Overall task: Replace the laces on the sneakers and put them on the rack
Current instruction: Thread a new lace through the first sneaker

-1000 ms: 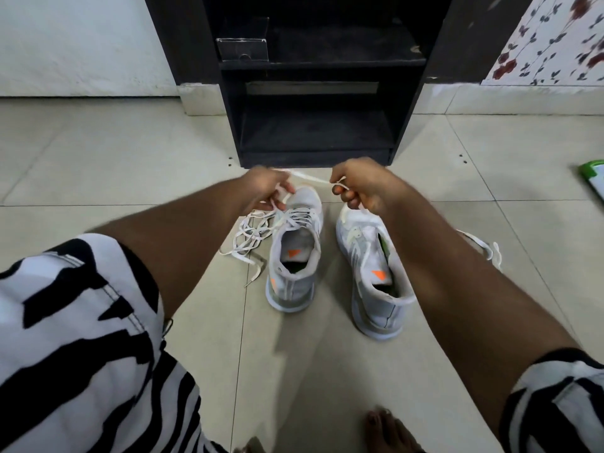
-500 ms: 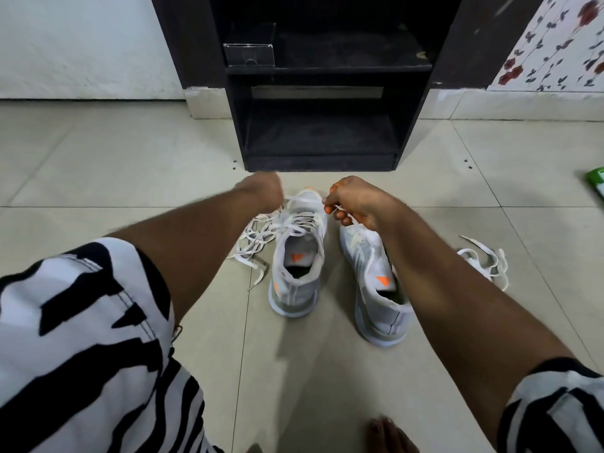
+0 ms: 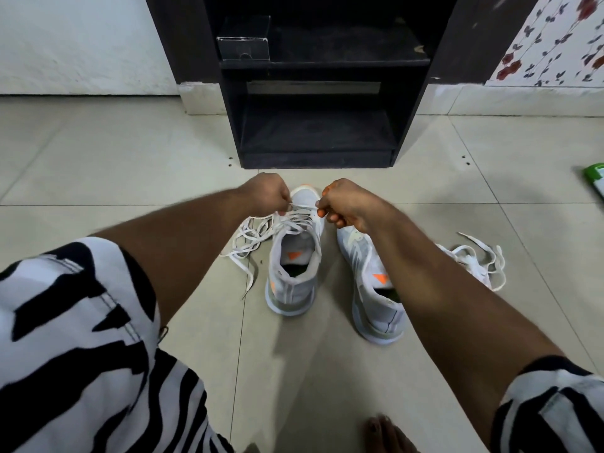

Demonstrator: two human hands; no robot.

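Note:
Two pale grey sneakers with orange marks stand on the tiled floor in front of me. Over the toe of the left sneaker (image 3: 294,266) my left hand (image 3: 266,191) pinches a white lace (image 3: 258,232), whose loose length trails in loops to the shoe's left. My right hand (image 3: 343,206) pinches the same shoe's lace on the right side of the eyelets. The right sneaker (image 3: 372,286) has no lace showing and is partly hidden under my right forearm. A second white lace (image 3: 480,259) lies in a heap on the floor to the right. The dark rack (image 3: 317,103) stands just beyond the shoes.
A small dark box (image 3: 243,45) sits at the left of the rack's upper shelf; the lower shelf holds nothing. A green and white object (image 3: 596,176) lies at the right edge. My bare toes (image 3: 382,433) show at the bottom.
Both hands have come down from holding the lace stretched in the air to the toe end of the left sneaker. The lace is now slack at the eyelets.

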